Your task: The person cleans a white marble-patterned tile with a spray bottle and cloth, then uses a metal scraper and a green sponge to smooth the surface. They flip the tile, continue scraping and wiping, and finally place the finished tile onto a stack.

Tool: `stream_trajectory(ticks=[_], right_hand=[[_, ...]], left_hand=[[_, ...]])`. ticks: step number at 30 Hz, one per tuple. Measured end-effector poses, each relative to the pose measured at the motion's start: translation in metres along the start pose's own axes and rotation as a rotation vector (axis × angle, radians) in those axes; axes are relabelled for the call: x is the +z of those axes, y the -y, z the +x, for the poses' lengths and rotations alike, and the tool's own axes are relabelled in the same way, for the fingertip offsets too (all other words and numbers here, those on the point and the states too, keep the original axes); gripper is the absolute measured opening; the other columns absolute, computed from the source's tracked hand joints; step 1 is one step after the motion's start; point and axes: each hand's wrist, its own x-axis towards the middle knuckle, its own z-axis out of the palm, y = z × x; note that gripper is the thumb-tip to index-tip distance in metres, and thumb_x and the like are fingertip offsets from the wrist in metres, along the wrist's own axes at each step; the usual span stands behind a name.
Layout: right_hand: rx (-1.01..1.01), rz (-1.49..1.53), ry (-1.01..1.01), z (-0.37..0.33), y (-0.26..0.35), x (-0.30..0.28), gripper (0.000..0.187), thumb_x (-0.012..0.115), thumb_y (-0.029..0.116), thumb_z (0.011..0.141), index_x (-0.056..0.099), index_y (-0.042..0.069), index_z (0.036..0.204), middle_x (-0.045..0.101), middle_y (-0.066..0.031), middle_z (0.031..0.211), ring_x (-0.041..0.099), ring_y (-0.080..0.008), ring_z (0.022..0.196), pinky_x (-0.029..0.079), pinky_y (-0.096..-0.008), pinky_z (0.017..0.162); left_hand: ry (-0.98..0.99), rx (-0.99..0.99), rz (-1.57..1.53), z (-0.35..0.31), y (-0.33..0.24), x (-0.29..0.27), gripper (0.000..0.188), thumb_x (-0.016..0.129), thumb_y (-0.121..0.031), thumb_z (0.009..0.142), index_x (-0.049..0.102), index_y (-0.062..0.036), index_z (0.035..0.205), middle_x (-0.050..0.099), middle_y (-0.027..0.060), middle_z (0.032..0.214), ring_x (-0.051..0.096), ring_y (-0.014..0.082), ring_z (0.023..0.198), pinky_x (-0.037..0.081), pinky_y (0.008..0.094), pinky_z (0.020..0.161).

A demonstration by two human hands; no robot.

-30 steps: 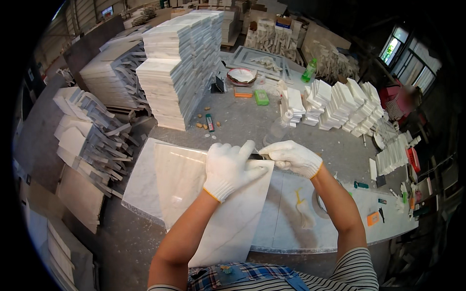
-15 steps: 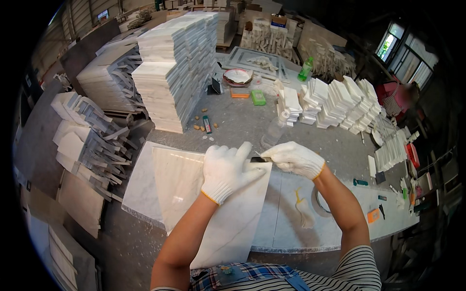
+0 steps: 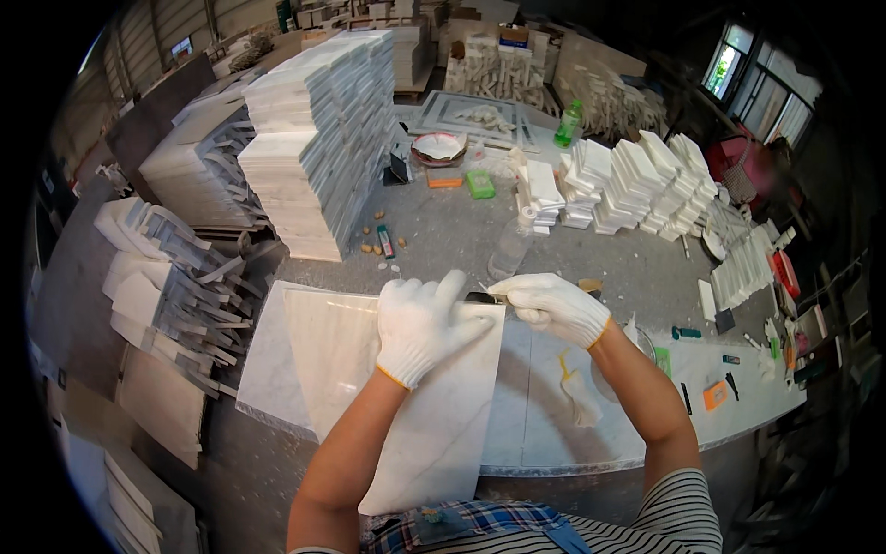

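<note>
A white marble slab (image 3: 429, 443) with grey veins lies in front of me, its near end against my apron. On its far part rests my left hand (image 3: 415, 323) in a white knit glove, index finger and thumb stretched apart. A small black piece (image 3: 480, 297) sits at the slab's far right corner, close to that thumb. My right hand (image 3: 558, 309), gloved too, is closed in a pinch just right of this corner. A thin tip pokes out of the pinch; what it belongs to is hidden by the fingers. Behind the right hand stands a clear bottle (image 3: 510, 249).
A tall stack of marble tiles (image 3: 295, 194) stands at the far left of the table. Smaller white stacks (image 3: 628, 189) line the back right. Farther back are a green bottle (image 3: 569, 123), a bowl (image 3: 437, 149) and a green box (image 3: 480, 184). A loose glove (image 3: 577, 402) lies to the right.
The whole view has shifted slightly. My right hand has turned a little at the slab's corner, still pinching. My left hand keeps its place on the slab.
</note>
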Motion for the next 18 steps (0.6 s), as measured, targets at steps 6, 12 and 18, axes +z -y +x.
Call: stream_trajectory(ticks=[6, 12, 18], right_hand=[[-0.022, -0.113, 0.023, 0.011, 0.008, -0.005, 0.045, 0.065, 0.021, 0.102, 0.065, -0.002, 0.140, 0.048, 0.0046, 0.079, 0.039, -0.0055, 0.069, 0.030, -0.0225, 0.057], [-0.349, -0.853, -0.255, -0.013, 0.018, 0.019, 0.045, 0.066, 0.026, 0.100, 0.066, 0.009, 0.142, 0.068, -0.0097, 0.081, 0.065, -0.0215, 0.072, 0.052, -0.0339, 0.067], [-0.699, -1.592, -0.525, -0.040, 0.016, 0.041, 0.016, 0.072, 0.024, 0.092, 0.074, 0.016, 0.105, 0.067, -0.0080, 0.070, 0.069, -0.0271, 0.068, 0.053, -0.0415, 0.063]], left_hand=[[0.019, -0.005, -0.003, 0.001, -0.002, 0.002, 0.060, 0.086, -0.053, 0.065, 0.074, -0.0150, 0.109, 0.066, 0.0036, 0.069, 0.062, 0.0267, 0.065, 0.045, 0.0416, 0.071], [0.016, -0.013, -0.023, 0.000, -0.001, 0.000, 0.049, 0.079, -0.049, 0.077, 0.074, -0.0139, 0.111, 0.067, 0.0052, 0.070, 0.063, 0.0278, 0.067, 0.045, 0.0427, 0.071], [0.071, -0.076, 0.014, 0.004, -0.002, 0.002, 0.026, 0.071, -0.040, 0.089, 0.072, -0.0145, 0.087, 0.065, 0.0084, 0.065, 0.062, 0.0306, 0.062, 0.043, 0.0449, 0.065]])
